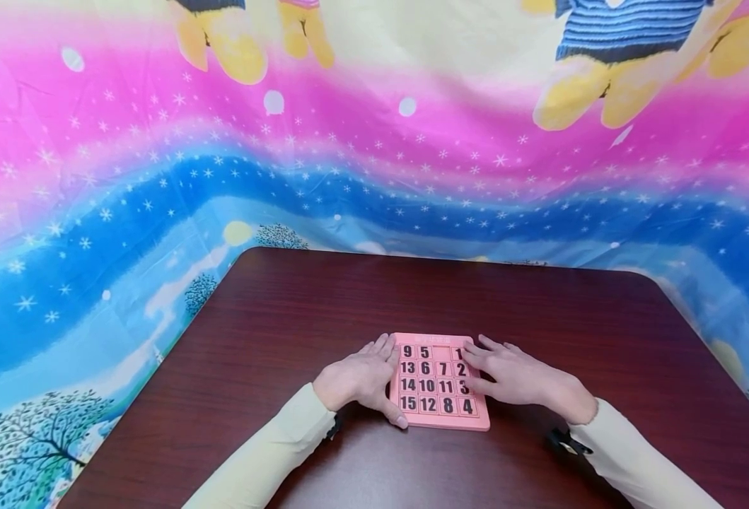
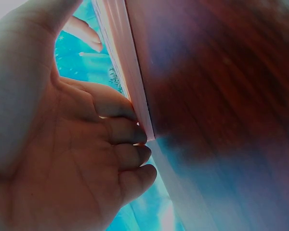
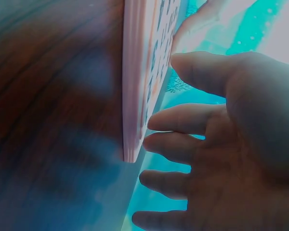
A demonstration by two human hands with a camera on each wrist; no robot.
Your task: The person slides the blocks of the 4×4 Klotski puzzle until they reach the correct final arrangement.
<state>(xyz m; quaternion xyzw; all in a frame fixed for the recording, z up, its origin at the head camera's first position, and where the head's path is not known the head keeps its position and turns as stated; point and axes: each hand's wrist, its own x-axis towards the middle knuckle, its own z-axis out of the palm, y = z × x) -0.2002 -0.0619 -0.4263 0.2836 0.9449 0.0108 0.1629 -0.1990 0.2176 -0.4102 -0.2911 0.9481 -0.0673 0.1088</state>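
Left hand (image 1: 363,375) and right hand (image 1: 519,375), unclenched, flank edges of the puzzle (image 1: 436,387), 1 top-row slot (image 1: 441,351) vacant.

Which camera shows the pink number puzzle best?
The head view: the pink sliding number puzzle faces up there, its numbers readable. Left wrist shows mostly its edge; right wrist, its edge and slanted numbers.

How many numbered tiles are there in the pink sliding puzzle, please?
15 numbered tiles: three in the top row, four in each of the three rows below. The right hand hides none completely.
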